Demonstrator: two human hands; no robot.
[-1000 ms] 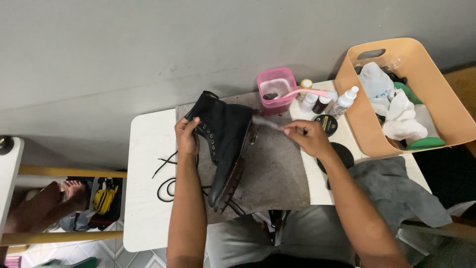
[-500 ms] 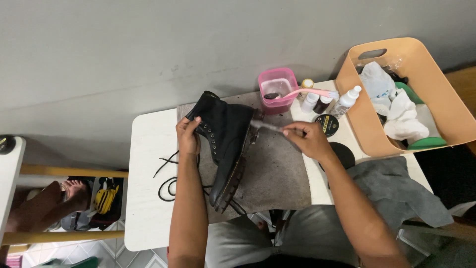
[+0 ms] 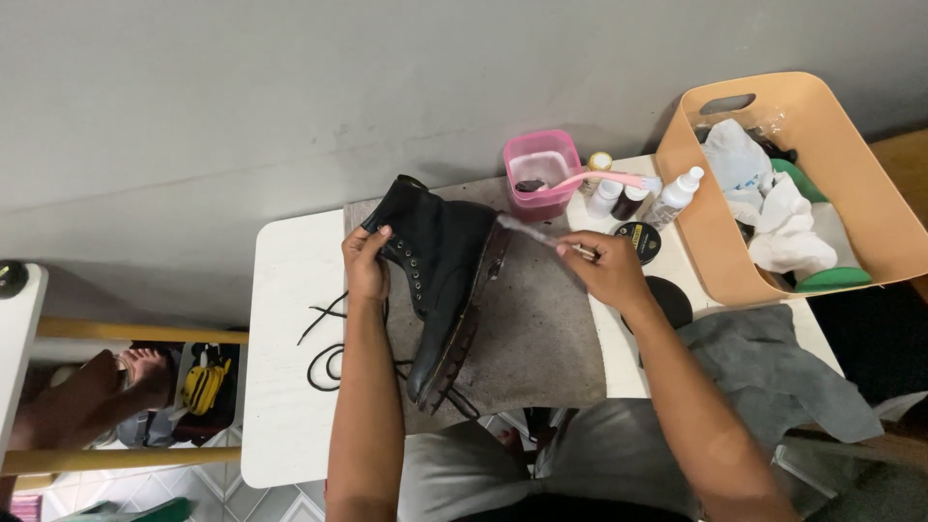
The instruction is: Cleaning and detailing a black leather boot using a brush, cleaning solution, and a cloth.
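Black lace-up boot [image 3: 440, 280]: lies on its side on a grey-brown mat [image 3: 541, 338] spread over the white worktop [image 3: 285, 387], sole edge turned toward the right hand, shaft toward the wall.

Left hand [image 3: 365, 263]: fingers wrapped round the boot's shaft beside the eyelets, holding it.

Right hand [image 3: 604, 266]: closed on the handle of a small brush [image 3: 532, 232], whose pale head reaches toward the boot's heel and sole edge; whether the bristles touch the boot cannot be told.

Black lace [image 3: 324, 353]: loose loops on the worktop, left of the boot.

Pink tub [image 3: 541, 174]: at the back edge, by the wall, with a pink toothbrush [image 3: 609, 180] resting across its rim.

Small bottles [image 3: 619, 198] and a white spray bottle [image 3: 677, 193]: just right of the tub.

Round tin [image 3: 638, 242]: near the right hand.

Tan bin [image 3: 715, 242]: far right, holding white cloths [image 3: 783, 227] and green items.

Grey cloth [image 3: 764, 372]: draped at the worktop's right corner.
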